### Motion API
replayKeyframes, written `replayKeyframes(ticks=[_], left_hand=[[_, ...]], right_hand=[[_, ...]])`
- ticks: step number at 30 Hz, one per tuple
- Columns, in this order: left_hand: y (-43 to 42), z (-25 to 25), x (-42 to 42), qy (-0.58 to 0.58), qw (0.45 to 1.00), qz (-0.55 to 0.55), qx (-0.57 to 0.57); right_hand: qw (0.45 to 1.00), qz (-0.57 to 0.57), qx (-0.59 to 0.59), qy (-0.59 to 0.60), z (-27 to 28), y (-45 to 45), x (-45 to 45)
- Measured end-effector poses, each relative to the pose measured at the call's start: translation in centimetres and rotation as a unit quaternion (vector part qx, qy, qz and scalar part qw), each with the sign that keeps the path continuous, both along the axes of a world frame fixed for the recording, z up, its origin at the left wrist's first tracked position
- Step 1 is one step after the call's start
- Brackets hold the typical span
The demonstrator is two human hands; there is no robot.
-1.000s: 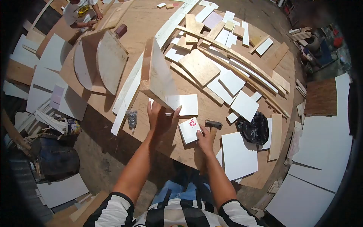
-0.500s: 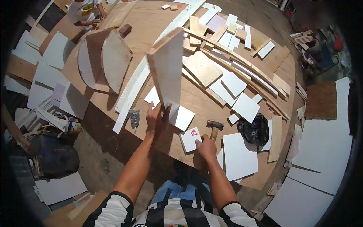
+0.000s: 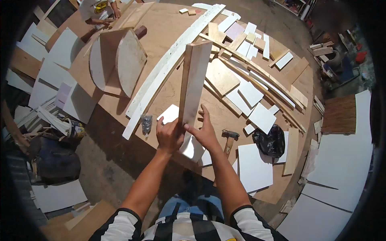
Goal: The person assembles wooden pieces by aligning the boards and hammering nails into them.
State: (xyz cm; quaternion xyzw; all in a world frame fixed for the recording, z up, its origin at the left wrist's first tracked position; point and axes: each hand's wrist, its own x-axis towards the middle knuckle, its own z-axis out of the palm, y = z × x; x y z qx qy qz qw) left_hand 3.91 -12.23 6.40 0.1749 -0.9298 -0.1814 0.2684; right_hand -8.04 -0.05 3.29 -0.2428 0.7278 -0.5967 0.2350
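A narrow white board assembly with bare wood edges (image 3: 195, 80) stands upright in front of me, tilted slightly. My left hand (image 3: 169, 135) is closed around its lower end from the left. At its right side is my right hand (image 3: 207, 132), thumb against the board's near edge and fingers stretched apart. Below the hands lies a white piece (image 3: 191, 149), partly covered. A hammer (image 3: 229, 138) rests on the table just right of my right hand. Left of my left hand are a small white panel (image 3: 169, 113) and a clear bag of dark small items (image 3: 146, 123).
The plywood table (image 3: 161, 80) carries long white strips (image 3: 161, 66), several cut boards (image 3: 249, 94) and a black plastic bag (image 3: 270, 141). A half-round wooden assembly (image 3: 130, 66) stands at the back left. Another person (image 3: 96, 10) works at the far left edge. White sheets (image 3: 333, 160) lean right.
My right hand has left the small red-marked board beside the hammer and come up to the upright board. That board has turned and shifted right, showing its narrow edge.
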Motion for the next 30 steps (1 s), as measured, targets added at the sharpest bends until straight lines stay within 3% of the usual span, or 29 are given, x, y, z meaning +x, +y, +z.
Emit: replayKeyframes(ticks=[1,3,5,8,10,12,14,17,21,23,27,30], left_hand=[[-0.4,-0.7,0.3,0.002,1.0,-0.001,0.001],[-0.7,-1.0,0.0,0.005,1.0,0.01,-0.002],[-0.4,0.1,-0.6,0.029,0.999,0.004,0.023],[-0.1,0.7,-1.2,-0.015,0.998,0.003,0.065],[0.1,-0.1,-1.5,-0.092,0.984,0.064,0.141],[0.1,-1.2,-1.9,-0.104,0.983,0.08,0.126],[0.1,-1.9,-2.4,-0.117,0.982,0.095,0.111],[-0.1,-2.1,-3.4,-0.131,0.978,0.121,0.106],[-1.6,-3.8,-5.3,-0.188,0.973,0.119,0.068],[-2.3,-4.9,-6.2,-0.193,0.973,0.116,0.052],[-3.2,-5.7,-8.0,-0.239,0.962,0.133,0.019],[-3.5,-6.1,-8.7,-0.221,0.965,0.142,-0.001]], right_hand=[[1.0,-0.001,0.001,0.002,-0.2,-0.2,0.4],[0.993,0.02,-0.047,-0.103,-0.6,-0.3,1.3],[0.993,0.01,-0.052,-0.102,-0.8,-0.2,2.1],[0.987,0.046,-0.018,-0.151,-2.5,-0.1,2.1],[0.985,0.053,0.035,-0.16,-4.3,-0.3,2.0],[0.98,0.06,0.088,-0.166,-6.0,-0.6,1.7],[0.977,0.111,0.028,-0.179,-7.2,-1.0,1.3],[0.962,0.123,0.018,-0.244,-8.8,-1.6,0.9],[0.962,0.121,0.008,-0.245,-11.0,-2.9,-0.1],[0.937,0.118,0.005,-0.328,-11.1,-3.2,-0.7],[0.947,0.135,-0.033,-0.289,-11.5,-2.9,-1.6],[0.968,0.12,0.037,-0.216,-10.5,-1.2,-3.1]])
